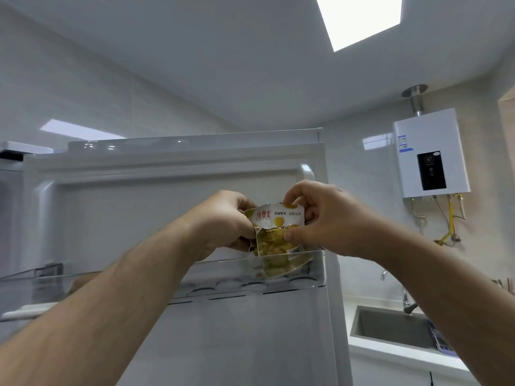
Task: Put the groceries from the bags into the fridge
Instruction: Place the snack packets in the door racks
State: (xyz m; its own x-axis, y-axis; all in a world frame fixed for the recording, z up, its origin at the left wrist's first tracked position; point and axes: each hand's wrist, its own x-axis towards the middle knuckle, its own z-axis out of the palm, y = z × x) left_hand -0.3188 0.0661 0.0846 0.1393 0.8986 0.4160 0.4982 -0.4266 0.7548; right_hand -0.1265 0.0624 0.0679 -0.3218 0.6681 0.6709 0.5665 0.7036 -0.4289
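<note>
- The snack packet (274, 238) was small and shiny. It had a white top with red letters and a gold bottom with yellow food on it.
- The packet stood almost straight up, and it looked crinkled.
- Its bottom part sat down inside the clear shelf (223, 277) on the fridge door (139, 207), at the right end of the shelf. Its top part stuck up above the shelf's front wall.
- Both hands were close together, one on each side of the packet, and both held it.
- The left hand (225, 221) gripped the packet's left edge with its fingers curled round it.
- The right hand (326, 218) pinched the packet's right side. Its thumb (291, 234) pressed on the front and its fingers hooked over the top edge.
- Both arms were bare and reached up and away from the person. The left arm came from the near left, and the right arm came from the near right.
- The fridge door was white and open, with its inside facing the person.
- On the far wall at the right hung a white water heater (430, 157), with yellow pipes (448, 218) under it.
- Lower on the right was a grey sink (390, 327) with a tap (405, 299).
- A bright square light (359, 18) shone in the ceiling.
</note>
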